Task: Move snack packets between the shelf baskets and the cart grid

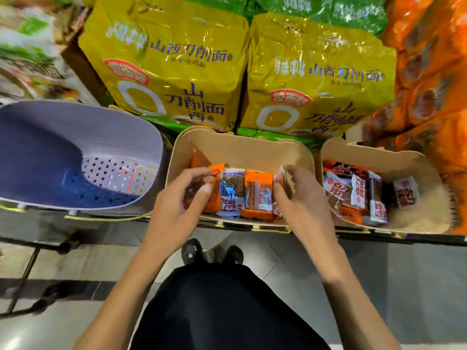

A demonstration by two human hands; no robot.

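Note:
A beige middle basket (237,147) on the shelf holds a row of small snack packets, orange ones (257,195) and a silver-white one (232,190). My left hand (184,198) pinches the orange packet (214,173) at the row's left end between thumb and fingers. My right hand (295,195) grips the packet at the row's right end (278,178), mostly hidden by the fingers. A second beige basket (404,160) to the right holds several white, red and orange packets (358,193). No cart grid is in view.
A purple perforated basket (75,137) stands at the left with nothing in it. Large yellow noodle bags (171,66) and orange bags (434,72) are stacked behind the baskets. The shelf's front edge (101,218) runs below them; my shoes (212,253) stand on the tiled floor.

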